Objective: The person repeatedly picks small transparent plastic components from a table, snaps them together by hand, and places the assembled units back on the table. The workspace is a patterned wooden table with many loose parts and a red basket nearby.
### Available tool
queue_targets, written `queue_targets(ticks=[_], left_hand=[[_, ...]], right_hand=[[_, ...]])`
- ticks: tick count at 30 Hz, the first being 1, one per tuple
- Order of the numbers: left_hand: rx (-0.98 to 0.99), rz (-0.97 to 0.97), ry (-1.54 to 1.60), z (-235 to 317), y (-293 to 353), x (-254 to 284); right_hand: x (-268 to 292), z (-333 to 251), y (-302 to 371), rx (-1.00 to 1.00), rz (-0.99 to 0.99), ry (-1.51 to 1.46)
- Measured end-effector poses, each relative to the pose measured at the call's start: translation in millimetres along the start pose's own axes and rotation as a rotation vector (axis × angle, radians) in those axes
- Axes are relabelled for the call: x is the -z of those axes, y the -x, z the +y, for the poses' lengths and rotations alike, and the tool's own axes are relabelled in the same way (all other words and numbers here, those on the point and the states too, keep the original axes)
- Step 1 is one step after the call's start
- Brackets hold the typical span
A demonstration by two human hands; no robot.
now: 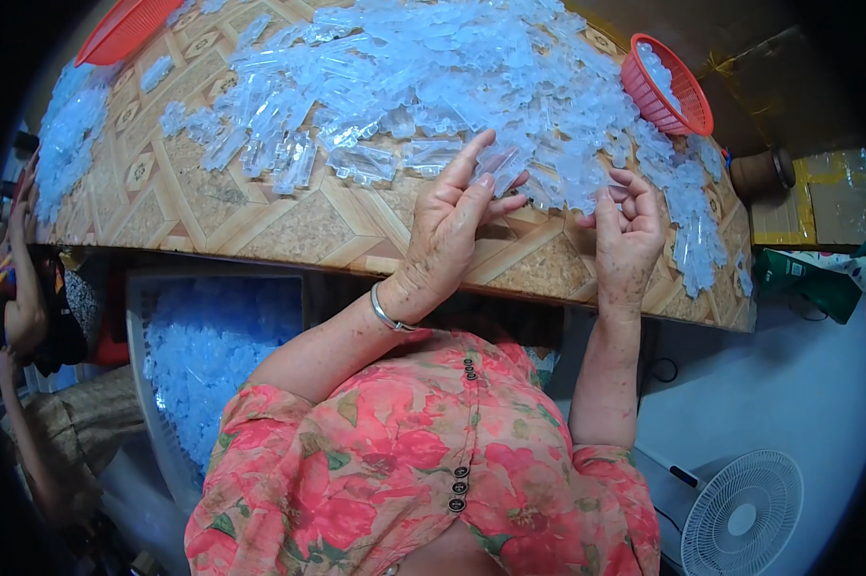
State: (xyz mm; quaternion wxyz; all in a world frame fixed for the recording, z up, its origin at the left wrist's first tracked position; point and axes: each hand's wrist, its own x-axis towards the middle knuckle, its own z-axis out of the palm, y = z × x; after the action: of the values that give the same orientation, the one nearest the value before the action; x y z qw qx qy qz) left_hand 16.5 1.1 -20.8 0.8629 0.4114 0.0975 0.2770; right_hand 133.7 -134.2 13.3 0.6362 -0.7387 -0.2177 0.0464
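My left hand (445, 223), with a silver bangle at the wrist, holds a clear plastic piece (502, 165) between thumb and fingers, just above the table's near edge. To its right, my right hand (631, 219) is closed in a pinch, thumb against the fingertips. What sits in that pinch is too small and see-through to make out. Beyond both hands spreads a wide heap of clear plastic pieces (423, 82), and some flat ones (364, 164) lie near my left hand.
The patterned tabletop (303, 223) carries a red basket (678, 110) with clear parts at right and another red basket (124, 29) at far left. Below stands a white bin (137, 331) of bluish clear pieces. A white fan (742, 518) is lower right; another person's arm (25, 288) shows left.
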Motion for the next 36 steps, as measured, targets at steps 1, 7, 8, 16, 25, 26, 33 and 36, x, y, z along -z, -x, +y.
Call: queue_targets(ticks=[1,7,8,16,25,26,33,36], left_hand=[[0.018,-0.007,-0.008,0,0,-1],[0.057,-0.033,-0.009,0,5,-9],[0.060,-0.026,0.025,-3,7,-12],[0.171,-0.221,0.305,-5,14,-1],[0.185,-0.105,0.342,5,21,-23],[0.175,-0.107,0.338,4,20,-21],[0.226,-0.067,0.135,11,21,-21],[0.203,-0.131,0.167,6,17,-14]], right_hand=[[0,2,3,0.009,0.001,0.012],[-9,-5,21,0.386,-0.016,0.459],[-12,-9,25,0.449,-0.048,0.437],[-14,-24,39,0.480,-0.258,0.270],[-9,-19,37,0.468,-0.160,0.341],[-8,-17,35,0.491,-0.167,0.355],[-2,-8,37,0.295,-0.211,0.104],[9,-9,35,-0.097,-0.278,-0.549]])
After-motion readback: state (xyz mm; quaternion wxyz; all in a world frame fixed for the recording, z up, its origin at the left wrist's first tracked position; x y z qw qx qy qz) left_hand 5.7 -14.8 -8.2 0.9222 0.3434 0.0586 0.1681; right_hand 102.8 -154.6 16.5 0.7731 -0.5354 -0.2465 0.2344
